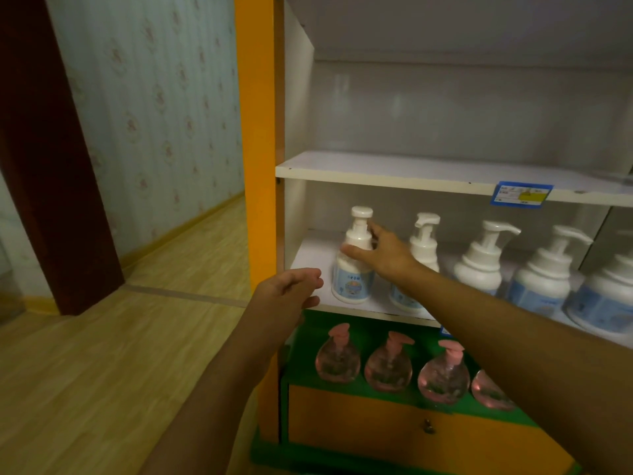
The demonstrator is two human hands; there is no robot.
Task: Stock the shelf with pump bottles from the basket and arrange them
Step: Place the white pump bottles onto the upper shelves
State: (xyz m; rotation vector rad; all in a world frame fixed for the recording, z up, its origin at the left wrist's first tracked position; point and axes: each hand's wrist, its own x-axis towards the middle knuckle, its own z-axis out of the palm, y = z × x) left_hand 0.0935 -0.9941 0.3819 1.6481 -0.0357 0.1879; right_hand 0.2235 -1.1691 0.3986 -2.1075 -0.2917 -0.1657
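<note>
- The right hand (383, 253) reaches in over the white shelf board (310, 257) and holds the leftmost white pump bottle (352, 265) at its shoulder: thumb across the front below the collar, forefinger stretched up behind the neck toward the pump head.
- That bottle stands upright near the left end of the board, its round white pump cap above the hand, its body white with a pale blue label printed with small figures low down.
- Under the right wrist stands a second white pump bottle (416, 265), partly hidden by the forearm; further along that arm's outer side three more white pump bottles (479, 269) of the same kind stand in a row, spouts pointing right.
- The left hand (287, 293) hovers at the front edge of the board, just left of the held bottle, fingers loosely curled and holding nothing.
- Below both hands, pink clear pump bottles (337, 359) sit in a row on a green ledge (301, 347).
- A blue price tag (520, 194) hangs on the upper shelf edge, above the right forearm.
</note>
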